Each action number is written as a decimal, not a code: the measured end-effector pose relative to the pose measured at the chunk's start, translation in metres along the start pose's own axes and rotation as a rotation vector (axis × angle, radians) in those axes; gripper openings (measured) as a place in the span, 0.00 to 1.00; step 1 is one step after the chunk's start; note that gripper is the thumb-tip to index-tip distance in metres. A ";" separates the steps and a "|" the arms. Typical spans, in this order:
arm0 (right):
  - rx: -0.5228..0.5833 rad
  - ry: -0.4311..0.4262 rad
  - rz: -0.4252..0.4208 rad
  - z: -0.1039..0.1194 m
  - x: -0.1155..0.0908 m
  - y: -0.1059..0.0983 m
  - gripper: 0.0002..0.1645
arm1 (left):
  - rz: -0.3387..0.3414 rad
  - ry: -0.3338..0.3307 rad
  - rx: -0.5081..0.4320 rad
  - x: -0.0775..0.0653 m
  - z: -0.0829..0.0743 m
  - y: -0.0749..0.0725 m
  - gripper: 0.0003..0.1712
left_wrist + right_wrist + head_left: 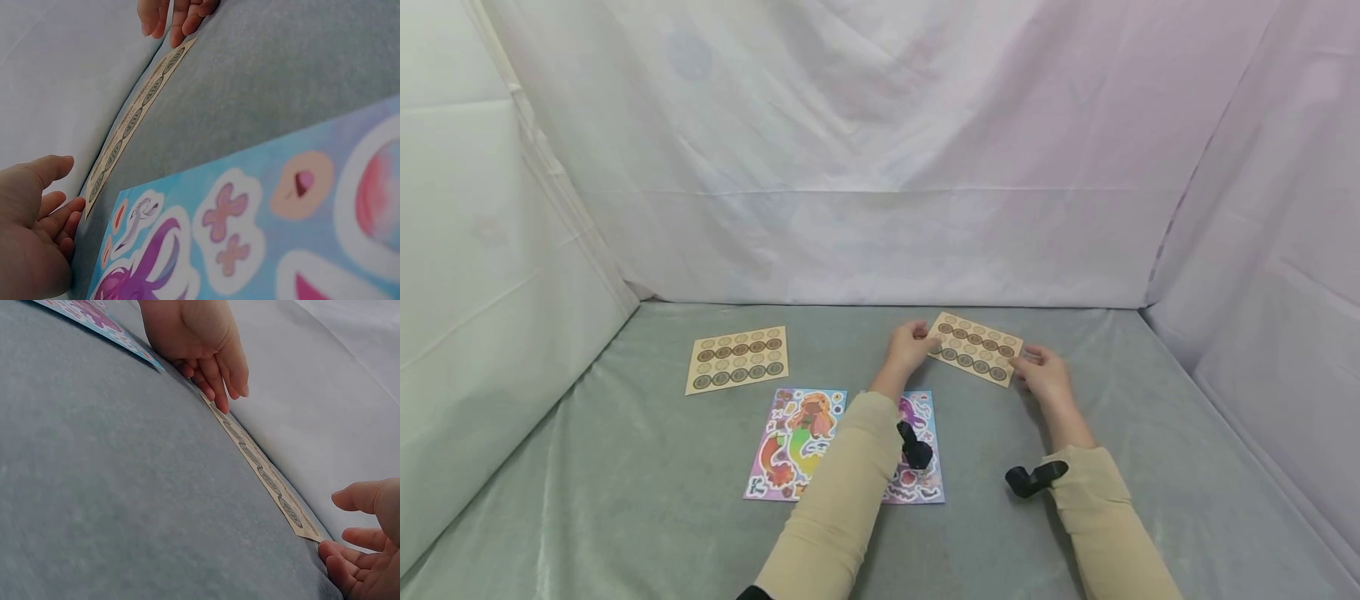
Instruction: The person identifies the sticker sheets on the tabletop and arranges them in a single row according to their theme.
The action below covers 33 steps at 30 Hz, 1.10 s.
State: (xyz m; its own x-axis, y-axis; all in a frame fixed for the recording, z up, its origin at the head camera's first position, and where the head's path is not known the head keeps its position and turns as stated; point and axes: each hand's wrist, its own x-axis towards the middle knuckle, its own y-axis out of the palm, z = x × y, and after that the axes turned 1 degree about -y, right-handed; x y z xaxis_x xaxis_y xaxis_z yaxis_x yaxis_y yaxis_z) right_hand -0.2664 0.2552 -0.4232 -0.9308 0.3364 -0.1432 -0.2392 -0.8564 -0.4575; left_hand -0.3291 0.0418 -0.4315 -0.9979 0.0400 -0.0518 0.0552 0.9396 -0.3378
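A tan sheet of round coin-like stickers (976, 340) lies slanted at the back of the table, between my two hands. My left hand (907, 350) is at its left edge, fingertips right at the border. At the opposite end, my right hand (1047, 377) has its fingertips by the right edge. In the left wrist view the left thumb (53, 169) stands raised, apart from the fingers. The right thumb (355, 496) is likewise lifted off the sheet in the right wrist view. Neither hand pinches the sheet.
A second tan sticker sheet (737, 360) lies at the back left. Nearer me are two colourful mermaid sticker sheets (790, 446), the right one (928, 417) partly covered by my left sleeve. White cloth walls (880, 250) border the grey table (625, 483) at the back and sides.
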 end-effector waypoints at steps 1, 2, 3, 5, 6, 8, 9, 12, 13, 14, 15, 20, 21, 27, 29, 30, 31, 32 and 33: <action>0.000 -0.003 0.005 0.001 0.000 0.000 0.35 | 0.000 0.001 -0.004 0.000 0.000 0.000 0.28; 0.000 -0.004 0.008 0.001 -0.001 0.000 0.36 | -0.001 0.001 -0.006 -0.001 0.000 0.000 0.28; -0.003 -0.004 0.009 0.002 -0.001 0.000 0.36 | -0.002 0.001 -0.010 -0.001 0.000 0.000 0.28; -0.004 -0.001 0.008 0.002 -0.001 0.001 0.36 | -0.002 0.000 -0.013 -0.001 0.000 0.000 0.28; -0.003 0.001 0.007 0.002 -0.001 0.001 0.36 | -0.003 -0.001 -0.012 -0.001 0.000 0.000 0.28; 0.003 0.007 0.004 0.003 -0.001 0.001 0.36 | -0.006 -0.004 -0.009 -0.001 0.000 0.000 0.28; 0.006 0.009 0.002 0.003 -0.001 0.001 0.36 | -0.007 -0.007 -0.007 -0.001 0.000 0.000 0.28; 0.022 0.019 -0.007 0.003 -0.002 0.001 0.35 | -0.010 -0.013 -0.002 0.000 0.000 0.001 0.28; 0.029 0.023 -0.012 0.003 -0.002 0.001 0.35 | -0.011 -0.015 0.000 0.000 0.000 0.001 0.28; 0.034 0.026 -0.017 0.003 -0.002 0.002 0.35 | -0.012 -0.017 0.001 0.000 0.000 0.001 0.28; 0.041 0.030 -0.023 0.003 -0.001 0.002 0.34 | -0.012 -0.018 0.002 0.000 0.000 0.001 0.28; 0.092 0.051 -0.040 0.004 -0.002 0.003 0.34 | -0.010 -0.025 -0.017 0.001 0.000 0.000 0.28; 0.104 0.055 -0.041 0.004 -0.002 0.004 0.33 | -0.008 -0.028 -0.023 0.001 0.000 0.000 0.28; 0.142 0.073 -0.065 0.007 -0.003 0.006 0.33 | -0.013 -0.047 -0.058 0.001 0.000 0.000 0.26; 0.155 0.072 -0.072 0.008 -0.004 0.006 0.33 | -0.020 -0.047 -0.069 0.001 0.000 -0.001 0.25; 0.163 0.072 -0.075 0.008 -0.004 0.006 0.33 | -0.023 -0.047 -0.077 0.001 0.000 -0.001 0.25; 0.171 0.071 -0.078 0.008 -0.004 0.007 0.33 | -0.025 -0.046 -0.083 0.001 0.000 -0.001 0.25; 0.179 0.067 -0.081 0.008 -0.004 0.007 0.33 | -0.026 -0.046 -0.090 0.001 -0.001 -0.001 0.25; 0.187 0.064 -0.083 0.007 -0.004 0.007 0.33 | -0.029 -0.047 -0.093 0.001 -0.001 -0.002 0.25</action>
State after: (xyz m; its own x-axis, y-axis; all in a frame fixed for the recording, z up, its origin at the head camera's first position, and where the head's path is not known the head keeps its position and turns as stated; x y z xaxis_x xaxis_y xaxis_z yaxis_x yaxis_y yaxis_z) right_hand -0.2661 0.2452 -0.4191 -0.8875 0.4281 -0.1702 -0.3672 -0.8804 -0.3000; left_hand -0.3302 0.0406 -0.4299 -0.9962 -0.0015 -0.0876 0.0206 0.9678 -0.2510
